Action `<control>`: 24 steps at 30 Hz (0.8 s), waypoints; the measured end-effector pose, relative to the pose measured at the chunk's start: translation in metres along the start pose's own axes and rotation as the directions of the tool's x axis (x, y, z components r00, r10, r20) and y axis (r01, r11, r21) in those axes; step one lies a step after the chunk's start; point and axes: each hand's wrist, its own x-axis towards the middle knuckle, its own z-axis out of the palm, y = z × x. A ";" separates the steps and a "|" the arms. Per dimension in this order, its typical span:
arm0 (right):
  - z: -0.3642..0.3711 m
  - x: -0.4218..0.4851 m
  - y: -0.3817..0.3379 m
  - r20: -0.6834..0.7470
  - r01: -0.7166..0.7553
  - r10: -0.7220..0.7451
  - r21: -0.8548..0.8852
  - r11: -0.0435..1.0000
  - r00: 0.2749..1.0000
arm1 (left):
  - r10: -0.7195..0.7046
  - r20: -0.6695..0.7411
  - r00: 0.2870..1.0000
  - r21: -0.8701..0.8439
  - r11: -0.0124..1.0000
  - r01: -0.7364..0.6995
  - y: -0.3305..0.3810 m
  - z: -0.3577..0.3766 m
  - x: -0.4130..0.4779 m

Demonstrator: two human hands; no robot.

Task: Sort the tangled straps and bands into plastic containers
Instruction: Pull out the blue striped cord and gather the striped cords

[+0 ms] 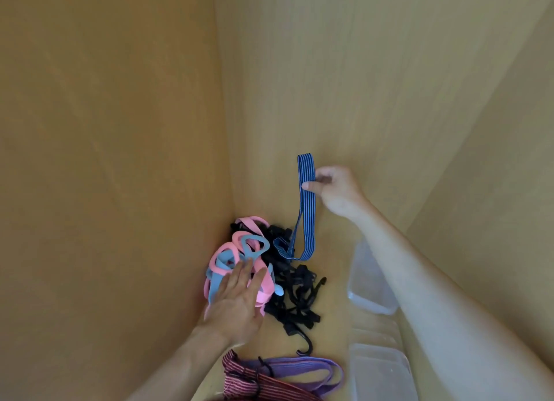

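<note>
Blue striped strap [305, 190] hangs pinched in my right hand [335, 190], its lower end lying on the black straps [293, 292]. My left hand [236, 298] presses flat on the pink and blue bands [239, 250]. The clear containers [380, 367] look empty, so I judge nearly all the sorting is left.

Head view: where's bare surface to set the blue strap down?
Bare wood: the strip between the black tangle and the clear containers, and the patch behind the tangle below the right hand. Crowded: pink bands under the left hand, purple strap at the near edge.

Bare forearms [434, 283], left hand [236, 306], right hand [337, 192]
</note>
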 end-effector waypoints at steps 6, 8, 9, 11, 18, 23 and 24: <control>-0.026 0.016 -0.047 -0.254 0.141 -0.112 0.101 0.985 0.961 | 0.013 0.044 0.999 0.067 0.998 -0.016 0.000 0.002 0.004; -0.033 0.022 -0.064 -0.318 0.194 -0.148 0.119 0.974 0.936 | 0.018 0.055 0.998 0.103 0.994 -0.024 -0.004 0.002 0.004; -0.035 0.025 -0.072 -0.334 0.214 -0.165 0.115 0.970 0.928 | 0.020 0.065 0.998 0.119 0.993 -0.028 -0.006 0.003 0.004; -0.040 0.026 -0.085 -0.369 0.265 -0.206 0.118 0.957 0.906 | 0.023 0.087 0.996 0.137 0.990 -0.035 -0.009 0.004 0.006; -0.060 0.016 -0.121 -0.551 0.383 -0.243 0.155 0.911 0.799 | 0.021 0.127 0.992 0.104 0.994 -0.035 -0.006 0.005 0.020; -0.066 0.008 -0.143 -0.610 0.450 -0.242 0.211 0.868 0.754 | 0.006 0.130 0.992 0.009 1.000 -0.007 -0.004 0.001 0.020; -0.068 0.007 -0.148 -0.623 0.465 -0.246 0.216 0.858 0.743 | 0.005 0.127 0.992 -0.002 1.000 -0.005 -0.004 -0.002 0.022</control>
